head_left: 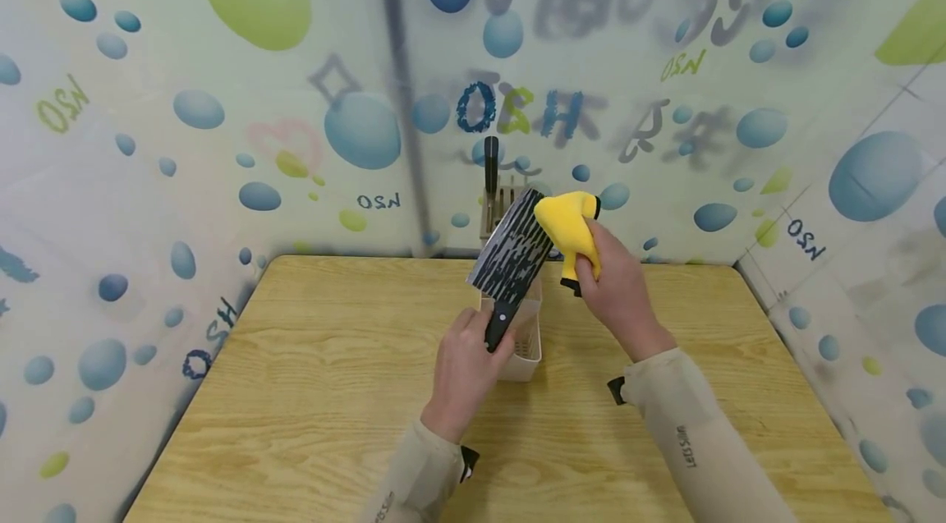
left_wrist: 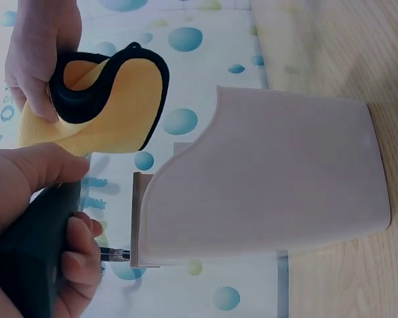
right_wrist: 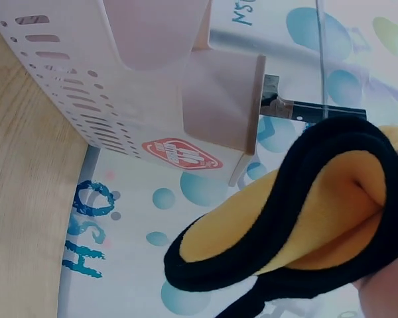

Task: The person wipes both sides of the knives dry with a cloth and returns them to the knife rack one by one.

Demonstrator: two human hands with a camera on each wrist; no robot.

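Note:
A cleaver (head_left: 510, 248) with a black-and-silver patterned blade is held up at a tilt in the head view. Its black handle (left_wrist: 36, 245) is gripped by my left hand (head_left: 467, 359), fingers curled round it. My right hand (head_left: 617, 281) pinches a folded yellow cloth (head_left: 571, 227) with black edging, close to the blade's upper right edge. Whether cloth and blade touch, I cannot tell. Behind and below the cleaver stands a pale plastic knife holder (left_wrist: 272, 172), partly hidden in the head view. Another knife with a black handle (head_left: 491, 162) sticks up from its slotted back part.
The holder stands on a wooden table (head_left: 332, 392), towards its far edge. Curtain-like walls (head_left: 310, 96) printed with blue and green dots surround the table at the back and both sides. A red label (right_wrist: 182, 154) marks the holder's side.

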